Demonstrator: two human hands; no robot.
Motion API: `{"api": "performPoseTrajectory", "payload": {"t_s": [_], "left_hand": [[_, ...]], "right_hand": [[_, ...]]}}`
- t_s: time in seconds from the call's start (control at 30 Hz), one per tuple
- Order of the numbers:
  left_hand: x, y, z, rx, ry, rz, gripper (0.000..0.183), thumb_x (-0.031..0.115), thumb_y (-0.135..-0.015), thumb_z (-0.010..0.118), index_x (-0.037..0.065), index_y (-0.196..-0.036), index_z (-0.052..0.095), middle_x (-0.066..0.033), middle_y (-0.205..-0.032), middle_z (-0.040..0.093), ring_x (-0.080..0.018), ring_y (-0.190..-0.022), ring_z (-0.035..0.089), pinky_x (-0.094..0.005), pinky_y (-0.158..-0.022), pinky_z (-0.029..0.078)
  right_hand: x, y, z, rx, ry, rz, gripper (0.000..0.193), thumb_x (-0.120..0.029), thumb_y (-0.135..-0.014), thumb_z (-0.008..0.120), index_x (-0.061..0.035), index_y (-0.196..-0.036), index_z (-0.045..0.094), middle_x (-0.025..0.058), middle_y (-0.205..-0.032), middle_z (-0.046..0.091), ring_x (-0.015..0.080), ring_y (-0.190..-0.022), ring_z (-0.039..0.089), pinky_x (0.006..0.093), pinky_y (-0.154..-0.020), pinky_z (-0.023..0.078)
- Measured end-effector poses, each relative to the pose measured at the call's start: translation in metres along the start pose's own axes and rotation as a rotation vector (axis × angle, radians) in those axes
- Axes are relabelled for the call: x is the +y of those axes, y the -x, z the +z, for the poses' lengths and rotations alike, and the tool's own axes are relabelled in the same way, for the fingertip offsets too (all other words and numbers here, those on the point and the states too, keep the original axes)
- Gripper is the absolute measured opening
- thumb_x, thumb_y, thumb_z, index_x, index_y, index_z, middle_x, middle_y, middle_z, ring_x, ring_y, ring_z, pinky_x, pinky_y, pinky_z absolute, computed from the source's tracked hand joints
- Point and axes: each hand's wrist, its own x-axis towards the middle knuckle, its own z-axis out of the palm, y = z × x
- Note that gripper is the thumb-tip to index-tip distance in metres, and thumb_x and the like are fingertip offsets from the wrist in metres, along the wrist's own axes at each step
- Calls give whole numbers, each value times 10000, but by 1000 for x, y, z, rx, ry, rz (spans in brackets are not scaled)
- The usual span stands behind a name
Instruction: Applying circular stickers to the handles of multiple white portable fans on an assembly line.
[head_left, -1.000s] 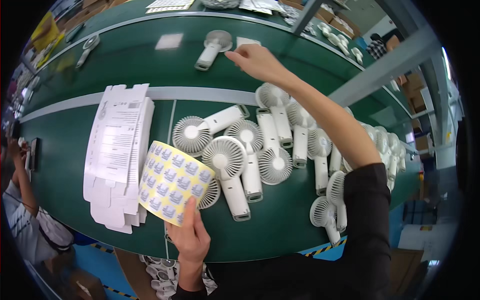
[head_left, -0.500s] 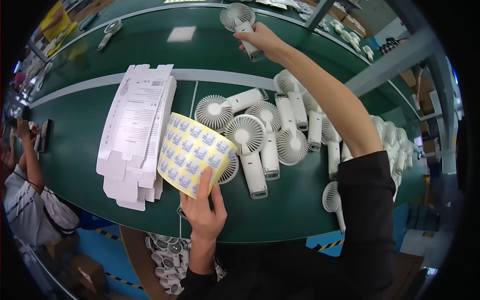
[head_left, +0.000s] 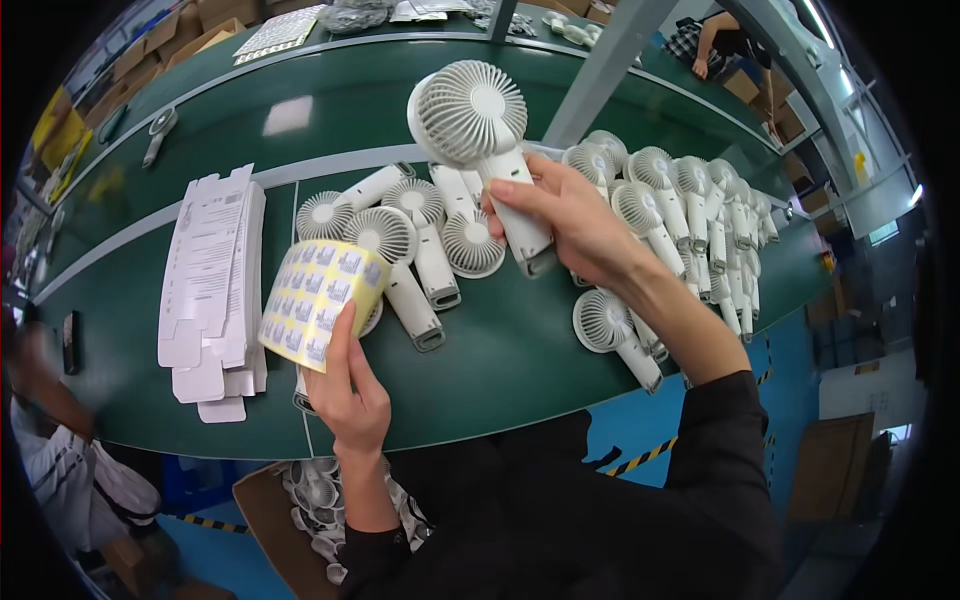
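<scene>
Raised above the green table [head_left: 400, 400], a white handheld fan [head_left: 485, 105] is gripped round its handle by my right hand [head_left: 575, 210]. My left hand [head_left: 350, 400] pinches the lower edge of a curved yellow sheet of grey-printed stickers [head_left: 320, 290]. Partly behind that sheet lie several more white fans, one with its handle [head_left: 415, 310] pointing toward me. To the left of the sheet is a stack of flat white cartons [head_left: 210, 280].
Many white fans [head_left: 690, 205] are heaped on the right of the table, one fan [head_left: 605, 320] nearer its front edge. A cardboard box [head_left: 275, 530] of fans stands below. A grey metal post [head_left: 610, 70] rises beyond. Other people work at left and far right.
My right hand has brought the fan from the far belt back toward me, and it now looks larger. The view has turned to the right; my left hand still holds the sticker sheet.
</scene>
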Motion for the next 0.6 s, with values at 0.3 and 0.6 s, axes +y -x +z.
{"api": "performPoseTrajectory", "payload": {"t_s": [0.3, 0.6], "left_hand": [[73, -36, 16, -405, 918, -340, 470, 210, -900, 683, -36, -1266, 522, -127, -1087, 636, -207, -1028, 594, -331, -956, 437], [81, -26, 17, -592, 1074, -612, 329, 176, -935, 632, -27, -1187, 573, -83, -1057, 637, -133, -940, 601, -286, -793, 511]], "right_hand": [[18, 68, 32, -334, -228, 78, 382, -121, -942, 582, 9, -1254, 405, 101, -841, 605, 139, -559, 596, 265, -462, 481], [55, 89, 36, -411, -389, 82, 309, -113, -947, 563, 15, -1194, 428, 93, -819, 590, 128, -576, 585, 240, -479, 463]]}}
